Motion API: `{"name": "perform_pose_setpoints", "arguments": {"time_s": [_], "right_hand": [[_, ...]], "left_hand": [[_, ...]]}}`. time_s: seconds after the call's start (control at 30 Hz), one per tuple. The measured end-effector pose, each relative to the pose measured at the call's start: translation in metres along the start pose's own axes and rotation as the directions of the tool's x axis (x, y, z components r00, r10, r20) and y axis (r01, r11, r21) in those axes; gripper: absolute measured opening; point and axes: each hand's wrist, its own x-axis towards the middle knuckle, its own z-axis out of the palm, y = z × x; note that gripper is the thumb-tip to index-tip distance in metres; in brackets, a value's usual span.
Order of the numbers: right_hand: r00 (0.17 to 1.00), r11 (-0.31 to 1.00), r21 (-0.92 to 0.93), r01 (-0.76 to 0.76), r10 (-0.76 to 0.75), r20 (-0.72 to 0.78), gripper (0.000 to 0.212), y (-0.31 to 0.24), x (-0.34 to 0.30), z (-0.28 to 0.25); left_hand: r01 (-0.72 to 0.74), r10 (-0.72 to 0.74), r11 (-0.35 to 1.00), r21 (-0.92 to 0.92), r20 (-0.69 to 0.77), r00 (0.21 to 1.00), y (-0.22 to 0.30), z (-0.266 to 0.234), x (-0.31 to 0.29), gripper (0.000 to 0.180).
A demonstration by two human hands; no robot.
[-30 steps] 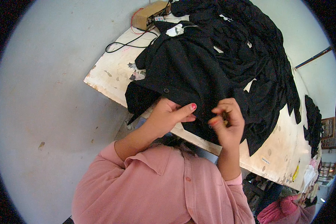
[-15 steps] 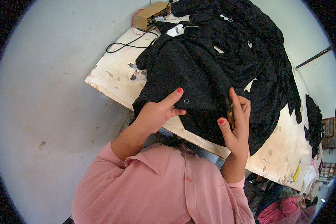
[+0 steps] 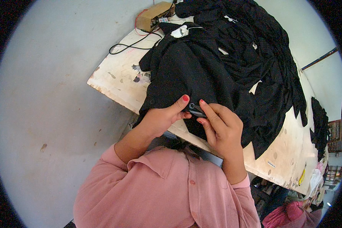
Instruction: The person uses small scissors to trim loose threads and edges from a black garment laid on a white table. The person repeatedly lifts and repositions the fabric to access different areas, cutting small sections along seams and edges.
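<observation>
My left hand point(image 3: 159, 121) pinches the edge of a black garment point(image 3: 178, 72) between thumb and fingers, thumb on top. A small round button point(image 3: 192, 106) sits on the cloth just beyond the thumb tip. My right hand point(image 3: 222, 125) is closed on a small dark tool with a shiny edge, which looks like thread snips point(image 3: 197, 111). The tip of the snips is right at the button; whether it touches the thread or cloth I cannot tell. Most of the tool is hidden by my fingers. A second dark button point(image 3: 152, 102) shows faintly to the left.
More black garments point(image 3: 269, 68) with white tags are heaped to the right on a worn pale table point(image 3: 116, 76). At the back left stand an open cardboard box point(image 3: 150, 17) and a looped black cable point(image 3: 119, 48). A wall point(image 3: 45, 106) borders the left side.
My right hand has moved left from the side of the cloth to the button, bringing the small tool there. My left hand keeps its pinch, nearly unmoved.
</observation>
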Motion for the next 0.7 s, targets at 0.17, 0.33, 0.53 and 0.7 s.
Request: {"name": "perform_pose_setpoints", "arguments": {"time_s": [0.17, 0.33, 0.53, 0.7], "right_hand": [[0.998, 0.996, 0.070, -0.062, 0.061, 0.008, 0.036, 0.002, -0.001, 0.003], [1.000, 0.999, 0.036, -0.016, 0.016, 0.009, 0.036, 0.004, 0.001, 0.004], [0.998, 0.980, 0.194, -0.048, 0.057, -0.039, 0.039, 0.012, -0.002, 0.017], [0.995, 0.982, 0.155, -0.103, 0.104, 0.005, 0.042, 0.005, 0.000, 0.009]], "left_hand": [[0.162, -0.137, 0.971, 0.177, -0.145, 0.980, 0.020, 0.019, -0.012, 0.051], [0.001, 0.002, 0.997, 0.083, -0.043, 0.999, 0.004, 0.009, -0.003, 0.049], [0.096, -0.098, 0.994, 0.043, 0.058, 0.994, 0.001, 0.004, 0.001, 0.047], [0.069, -0.056, 0.990, -0.126, 0.106, 0.993, -0.001, 0.003, 0.001, 0.040]]}}
